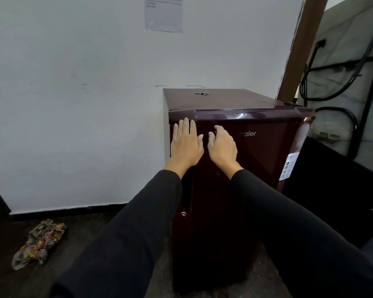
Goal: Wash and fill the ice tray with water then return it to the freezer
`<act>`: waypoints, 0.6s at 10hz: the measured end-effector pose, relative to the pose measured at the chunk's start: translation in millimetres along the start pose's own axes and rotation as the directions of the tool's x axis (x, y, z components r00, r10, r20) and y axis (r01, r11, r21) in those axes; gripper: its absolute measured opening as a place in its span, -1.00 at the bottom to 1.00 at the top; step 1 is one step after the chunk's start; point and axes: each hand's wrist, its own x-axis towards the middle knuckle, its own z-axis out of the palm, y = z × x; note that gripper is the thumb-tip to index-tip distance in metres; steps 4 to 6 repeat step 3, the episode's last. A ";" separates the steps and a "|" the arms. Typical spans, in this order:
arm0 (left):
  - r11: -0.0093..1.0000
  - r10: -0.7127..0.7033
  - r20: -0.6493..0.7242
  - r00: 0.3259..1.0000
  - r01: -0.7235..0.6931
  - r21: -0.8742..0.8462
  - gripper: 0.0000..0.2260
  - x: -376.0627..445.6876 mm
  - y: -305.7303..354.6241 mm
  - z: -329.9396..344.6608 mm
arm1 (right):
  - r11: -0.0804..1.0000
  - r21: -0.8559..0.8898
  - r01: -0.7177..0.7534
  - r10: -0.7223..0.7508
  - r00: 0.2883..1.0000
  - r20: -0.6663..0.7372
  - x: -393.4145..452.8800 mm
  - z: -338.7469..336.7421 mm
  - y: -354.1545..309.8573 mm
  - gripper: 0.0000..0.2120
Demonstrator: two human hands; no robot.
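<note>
Scene: a small maroon fridge is standing at the centre of the frame against a white wall, with its door looking closed.
Left hand: it is lying flat against the upper left corner of the fridge door, fingers straight and spread, holding nothing.
Right hand: it is sitting just beside the left one on the door, fingers loosely bent, gripping nothing that shows.
Ice tray: it is not showing anywhere in the frame; whether it is inside the fridge cannot be told.
On top: a small metal object, perhaps keys, is lying near the back edge.
Floor: a crumpled patterned cloth is lying at the lower left.
Progress: no tray, sink or water is showing, so what is done cannot be judged.
</note>
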 end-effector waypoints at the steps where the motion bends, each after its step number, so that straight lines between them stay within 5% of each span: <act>1: 0.999 0.018 -0.032 0.999 -0.018 0.026 -0.50 -8.8 5.8 6.3 | 0.992 -0.099 0.078 -0.080 0.997 -0.015 -2.5 -5.3 7.5 -0.56; 6: 0.999 0.000 -0.025 1.000 0.001 0.034 -0.49 -25.5 22.0 18.6 | 0.975 -0.182 0.129 -0.135 0.991 -0.022 -12.7 -16.8 36.3 -0.53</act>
